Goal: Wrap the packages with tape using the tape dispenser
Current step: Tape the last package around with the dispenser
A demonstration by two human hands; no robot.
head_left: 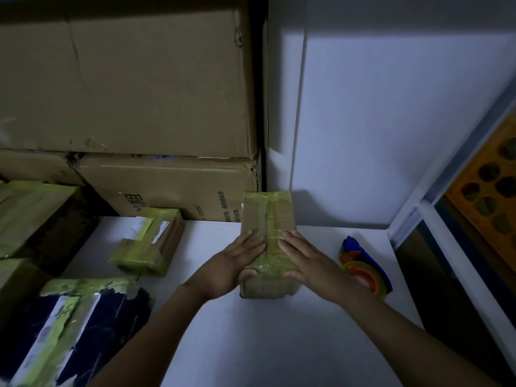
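Observation:
A small cardboard package (268, 216) with yellowish tape strips along its top lies on the white table (273, 336). My left hand (231, 261) rests flat on its left half, fingers straight, thumb hooked over the near edge. My right hand (310, 261) presses flat on the right half in the same way. The tape dispenser (363, 268), blue with an orange hub and a roll of clear tape, sits on the table just right of my right hand, touched by neither hand.
A taped small package (148, 241) lies to the left. A dark blue taped parcel (78, 331) sits at the near left, more taped boxes (30, 216) behind it. Large cardboard cartons (134, 85) stack at the back. A white wall (377, 129) stands behind; the table edge runs at right.

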